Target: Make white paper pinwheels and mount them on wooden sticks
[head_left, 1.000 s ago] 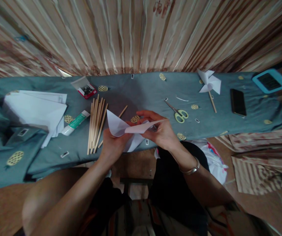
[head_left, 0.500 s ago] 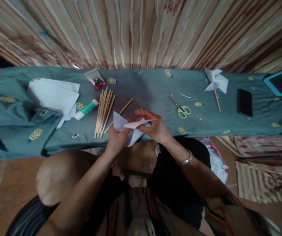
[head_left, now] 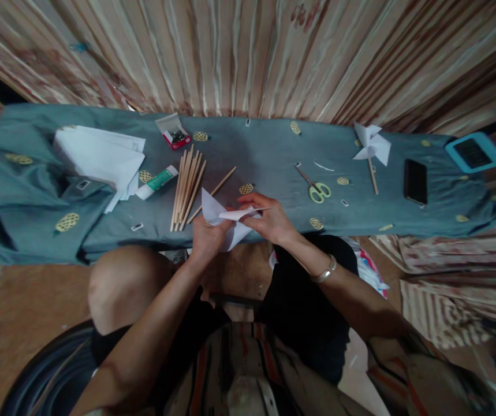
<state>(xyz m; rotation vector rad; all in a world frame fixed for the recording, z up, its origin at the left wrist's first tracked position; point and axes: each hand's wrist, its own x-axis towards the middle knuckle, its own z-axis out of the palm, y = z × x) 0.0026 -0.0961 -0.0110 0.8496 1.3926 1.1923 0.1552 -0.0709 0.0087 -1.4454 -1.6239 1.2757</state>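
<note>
A striped curtain (head_left: 248,63) hangs behind a long worktop (head_left: 269,153), and a blue-green cloth (head_left: 438,219) with yellow pineapples covers it. The left hand (head_left: 208,236) pinches a white folded paper (head_left: 235,236). The right hand (head_left: 270,221) grips the same paper from the other side. The paper is between the two hands, over the front edge of the worktop, and its corners stick up.

One loose stick (head_left: 222,184) lies just behind the left hand. To its left is a bunch of sticks (head_left: 187,188), then a green and white tube (head_left: 157,182) and a pile of white paper (head_left: 100,156). A little red box (head_left: 176,138) sits open behind the sticks. On the right are green scissors (head_left: 318,192), a paper pinwheel (head_left: 373,145) on a stick, and a black phone (head_left: 416,181).
</note>
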